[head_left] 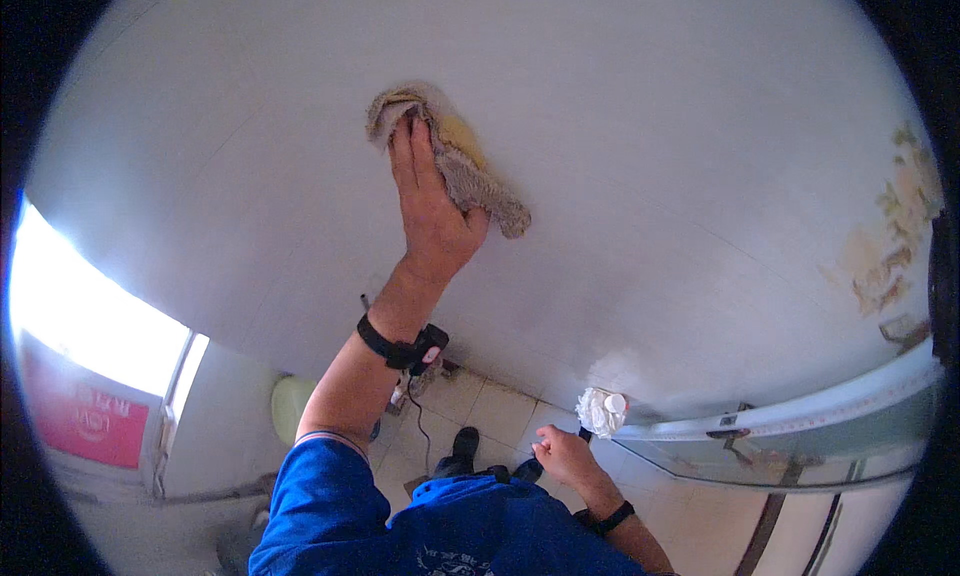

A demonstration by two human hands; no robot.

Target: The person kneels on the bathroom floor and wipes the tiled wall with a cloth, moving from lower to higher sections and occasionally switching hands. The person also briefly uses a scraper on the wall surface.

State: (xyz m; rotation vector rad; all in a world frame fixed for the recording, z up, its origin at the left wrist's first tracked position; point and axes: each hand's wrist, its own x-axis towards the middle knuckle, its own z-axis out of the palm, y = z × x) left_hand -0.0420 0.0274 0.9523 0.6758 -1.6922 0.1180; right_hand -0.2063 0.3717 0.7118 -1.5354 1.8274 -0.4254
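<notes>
The left hand [435, 216], fingers outstretched, presses the cloth [462, 166] against the white wall [660, 156]; even palm pressure should keep it flat. Well apart, the right hand [568, 456] is curled low; whether it grips anything cannot be told.

Rumpled grey-and-yellow cloth [462, 154]; lies slantwise against the pale wall [640, 126].
</notes>
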